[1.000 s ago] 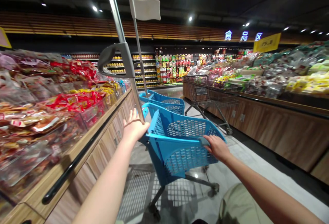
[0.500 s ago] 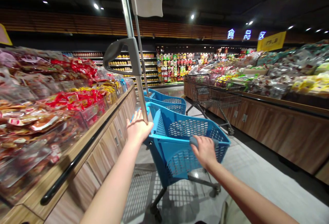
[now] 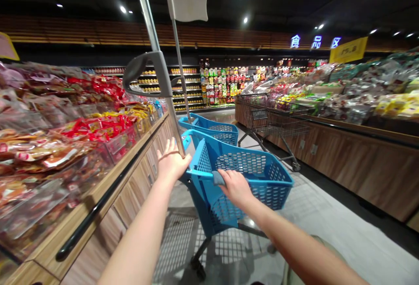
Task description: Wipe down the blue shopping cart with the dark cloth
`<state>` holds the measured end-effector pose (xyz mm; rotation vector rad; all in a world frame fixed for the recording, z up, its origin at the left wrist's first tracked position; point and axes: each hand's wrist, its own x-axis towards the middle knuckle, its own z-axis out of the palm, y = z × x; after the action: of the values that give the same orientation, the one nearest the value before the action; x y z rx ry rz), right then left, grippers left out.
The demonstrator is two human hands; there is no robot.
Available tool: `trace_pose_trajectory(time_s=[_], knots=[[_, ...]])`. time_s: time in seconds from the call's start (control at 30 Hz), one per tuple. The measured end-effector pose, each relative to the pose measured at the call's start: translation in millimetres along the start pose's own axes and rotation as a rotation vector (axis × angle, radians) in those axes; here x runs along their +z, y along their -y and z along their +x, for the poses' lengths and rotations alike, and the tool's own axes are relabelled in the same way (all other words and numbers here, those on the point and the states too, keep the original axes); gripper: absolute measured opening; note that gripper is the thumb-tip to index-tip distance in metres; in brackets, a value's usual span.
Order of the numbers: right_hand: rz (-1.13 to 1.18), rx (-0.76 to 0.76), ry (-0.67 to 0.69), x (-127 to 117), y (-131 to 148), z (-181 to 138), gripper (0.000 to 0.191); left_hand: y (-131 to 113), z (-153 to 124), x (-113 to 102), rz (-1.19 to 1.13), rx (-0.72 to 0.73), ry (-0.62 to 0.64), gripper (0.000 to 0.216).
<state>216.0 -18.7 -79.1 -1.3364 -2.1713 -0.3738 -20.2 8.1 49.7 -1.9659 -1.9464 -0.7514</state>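
A blue plastic shopping cart (image 3: 248, 184) with perforated basket walls stands in front of me. My left hand (image 3: 172, 161) lies against the cart's rear corner, beside the foot of an upright metal pole (image 3: 147, 10); its fingers are stretched out and apart. My right hand (image 3: 236, 185) is closed around a grey-blue cloth (image 3: 218, 178), which presses on the cart's near top rim. Most of the cloth is hidden under the fingers. A grey looped handle (image 3: 149, 75) is fixed to the pole above my left hand.
A second blue cart (image 3: 218, 128) with a white flag (image 3: 189, 6) stands just beyond. A dark wire cart (image 3: 262, 121) is by the right-hand wooden display (image 3: 353, 154). Packaged food fills the left display, which has a black rail (image 3: 108, 197). Stocked shelves (image 3: 222, 85) line the back.
My right hand has slid left along the cart's near rim with the cloth, closer to my left hand. The pole leans further left in view, and my left hand has shifted slightly left.
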Motion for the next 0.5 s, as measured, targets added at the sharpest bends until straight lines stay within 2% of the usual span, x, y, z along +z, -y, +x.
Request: trace_pose_trajectory(time_s=[0.17,0.3,0.4,0.5], knots=[[-0.122,-0.024,0.012,-6,-92,-56,0.047,3,5,-3,-0.014,0.006,0.032,0.070],[-0.131,-0.022,0.015,-16,-156,-93,0.047,2,5,-5,-0.008,0.015,0.047,0.071],[-0.121,0.041,0.006,-22,-187,-111,0.044,1,2,-5,-0.013,0.029,0.045,0.071],[-0.119,0.081,-0.020,-19,-198,-121,0.042,0,1,-3,-0.025,0.043,0.025,0.069]])
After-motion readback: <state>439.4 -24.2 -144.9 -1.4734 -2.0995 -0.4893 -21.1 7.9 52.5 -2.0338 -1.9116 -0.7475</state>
